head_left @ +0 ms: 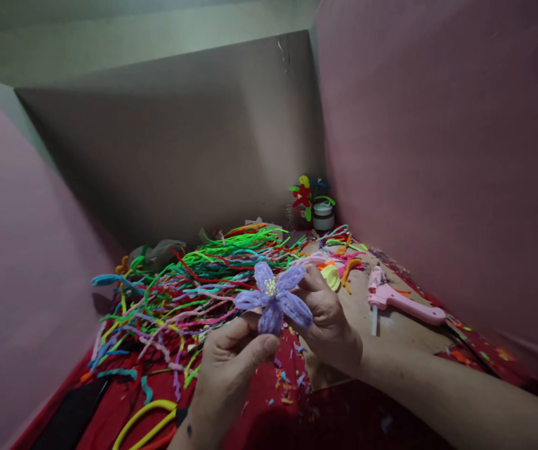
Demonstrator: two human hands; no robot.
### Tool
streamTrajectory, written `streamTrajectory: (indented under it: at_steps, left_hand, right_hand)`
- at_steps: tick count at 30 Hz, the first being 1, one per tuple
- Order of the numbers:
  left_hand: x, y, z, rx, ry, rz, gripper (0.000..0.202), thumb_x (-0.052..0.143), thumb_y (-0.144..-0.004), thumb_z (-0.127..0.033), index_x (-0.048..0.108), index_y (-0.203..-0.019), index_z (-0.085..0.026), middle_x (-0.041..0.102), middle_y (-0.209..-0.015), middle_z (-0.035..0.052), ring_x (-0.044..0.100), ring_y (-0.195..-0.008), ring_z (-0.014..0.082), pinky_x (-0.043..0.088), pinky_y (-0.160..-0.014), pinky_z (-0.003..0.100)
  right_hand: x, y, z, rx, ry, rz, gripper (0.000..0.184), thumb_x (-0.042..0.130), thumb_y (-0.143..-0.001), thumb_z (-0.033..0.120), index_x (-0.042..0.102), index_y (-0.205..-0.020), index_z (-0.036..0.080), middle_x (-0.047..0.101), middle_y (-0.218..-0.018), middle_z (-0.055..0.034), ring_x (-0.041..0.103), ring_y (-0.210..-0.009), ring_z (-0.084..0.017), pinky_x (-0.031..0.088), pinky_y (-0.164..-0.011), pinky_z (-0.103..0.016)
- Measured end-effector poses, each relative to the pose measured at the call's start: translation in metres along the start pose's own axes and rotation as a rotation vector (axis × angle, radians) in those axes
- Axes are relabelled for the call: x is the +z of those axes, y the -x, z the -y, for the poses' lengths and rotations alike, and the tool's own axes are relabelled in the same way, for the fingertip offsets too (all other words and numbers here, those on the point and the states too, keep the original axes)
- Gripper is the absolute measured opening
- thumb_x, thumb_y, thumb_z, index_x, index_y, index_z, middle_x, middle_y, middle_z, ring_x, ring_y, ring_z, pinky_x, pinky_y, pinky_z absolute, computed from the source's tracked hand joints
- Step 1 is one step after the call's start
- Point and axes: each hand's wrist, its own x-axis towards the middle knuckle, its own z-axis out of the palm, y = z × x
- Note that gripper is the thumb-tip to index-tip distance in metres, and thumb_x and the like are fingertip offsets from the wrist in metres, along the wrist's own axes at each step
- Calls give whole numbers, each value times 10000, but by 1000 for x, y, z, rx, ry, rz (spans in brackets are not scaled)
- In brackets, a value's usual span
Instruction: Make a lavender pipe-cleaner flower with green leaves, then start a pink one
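Holding a purple flower [273,306] up in front of the body, both hands meet near the middle of the view. The left hand [234,359] has a narrow grip, its thumb by the lowest petal and its fingers partly hidden behind the flower. The right hand [328,319] grips it from the other side, also narrow, with its fingertips out of sight behind the petals. The flower has five looped, fuzzy petals around a pale yellow cluster, which faces the camera. Beyond and to the left spreads a tangled pile of fuzzy stems [231,256] in green, red, pink, blue and yellow, over a red cloth [123,387]. To the right, a pink glue gun [407,304] lies on a brown board [405,337], a translucent stick [375,320] showing at its end. Nearer the right hand are a pale yellow piece [331,277] and a curved orange piece [350,272]. At the back, a red flower [301,195] stands beside a light jar [323,217]. Small coloured scraps [286,381] litter the cloth between the wrists, and a yellow looped handle [155,404] shows beside the left wrist.
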Motion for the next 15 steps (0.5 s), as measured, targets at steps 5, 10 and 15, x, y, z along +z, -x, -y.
streamTrajectory:
  at_steps: [5, 10, 15]
  left_hand:
    - [0, -1, 0, 26, 42, 14, 71, 709, -682, -250, 687, -685, -182, 548, -575, -13, 450, -547, 87, 372, -529, 198]
    - [0, -7, -2, 69, 94, 94, 299, 776, -584, -224, 702, -873, -213, 643, -757, 14, 530, -688, 121, 424, -628, 206]
    - [-6, -17, 10, 48, -8, -85, 269, 721, -664, -198, 661, -927, -209, 622, -805, -1, 531, -729, 100, 413, -641, 179]
  right_hand:
    - [6, 4, -2, 135, -123, -33, 193, 561, -841, 271, 680, -694, 231, 589, -893, -32, 483, -892, -179, 376, -832, -377]
    - [6, 3, -2, 200, -187, -37, 252, 553, -842, 313, 658, -634, 216, 602, -882, -28, 486, -900, -180, 359, -830, -364]
    - [6, -9, -4, 319, -403, -35, 213, 580, -811, 351, 674, -698, 197, 616, -844, -16, 493, -850, -167, 361, -807, -325]
